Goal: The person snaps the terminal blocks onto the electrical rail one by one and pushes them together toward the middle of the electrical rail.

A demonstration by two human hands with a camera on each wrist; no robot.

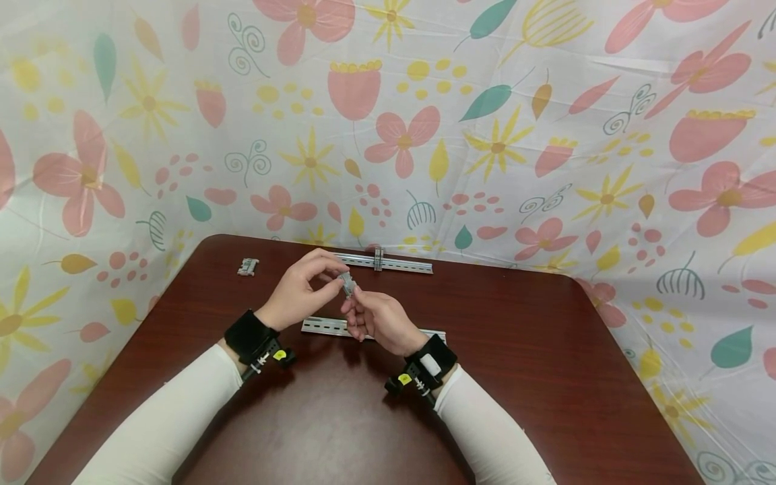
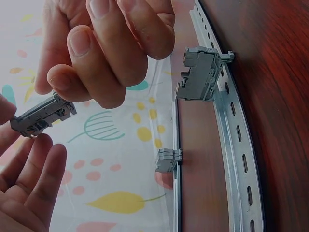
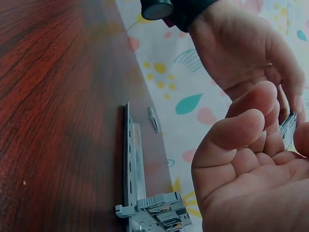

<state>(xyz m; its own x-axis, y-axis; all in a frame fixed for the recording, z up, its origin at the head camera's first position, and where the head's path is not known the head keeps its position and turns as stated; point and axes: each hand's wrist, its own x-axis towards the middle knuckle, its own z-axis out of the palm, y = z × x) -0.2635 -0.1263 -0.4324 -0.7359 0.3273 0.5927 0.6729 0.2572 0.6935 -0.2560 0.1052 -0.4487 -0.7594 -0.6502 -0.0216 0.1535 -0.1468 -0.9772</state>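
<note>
A small grey terminal block [image 1: 347,283] is held up between my two hands over the table. My left hand [image 1: 303,283] pinches its upper part with thumb and fingertips. From the lower right, my right hand [image 1: 383,318] grips the other end, as the left wrist view shows with the same terminal block [image 2: 42,116] spanning both hands. Below is the near slotted metal rail [image 1: 327,327], partly hidden by my right hand. Another grey terminal block [image 2: 199,75] stands mounted on this rail; in the right wrist view the mounted block [image 3: 164,210] shows its wiring side.
The far slotted rail [image 1: 409,266] lies near the table's back edge and carries a narrow grey block stack [image 1: 378,259]. A loose grey terminal block [image 1: 247,267] lies at the back left of the dark wooden table [image 1: 515,323]. A flower-patterned curtain [image 1: 497,148] hangs behind.
</note>
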